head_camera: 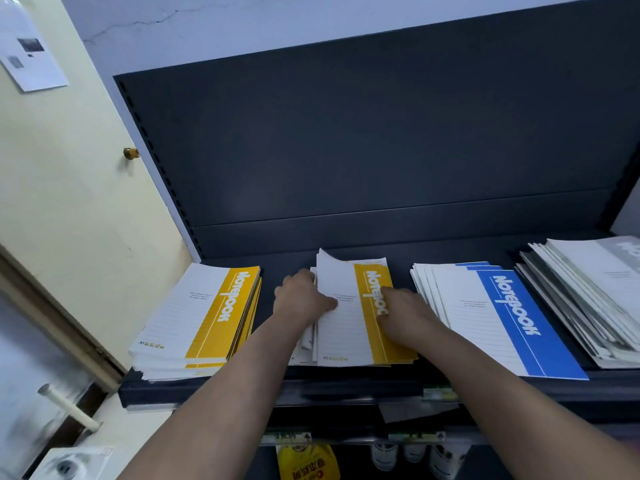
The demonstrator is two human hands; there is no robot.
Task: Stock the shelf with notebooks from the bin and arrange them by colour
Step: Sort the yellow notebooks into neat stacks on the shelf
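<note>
**Yellow notebooks squared on the shelf**

On the dark shelf [156, 393], a yellow notebook stack [204, 317] lies at the left. The left hand [301, 296] grips the left edge of the middle yellow stack [349, 327]. The right hand [405, 310] rests, fingers bent, on its yellow band; I cannot tell whether it grips. Further right are the blue stack [491, 313] and the grey stack [588, 292].

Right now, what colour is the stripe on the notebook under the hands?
Yellow stripe, head view.
</note>
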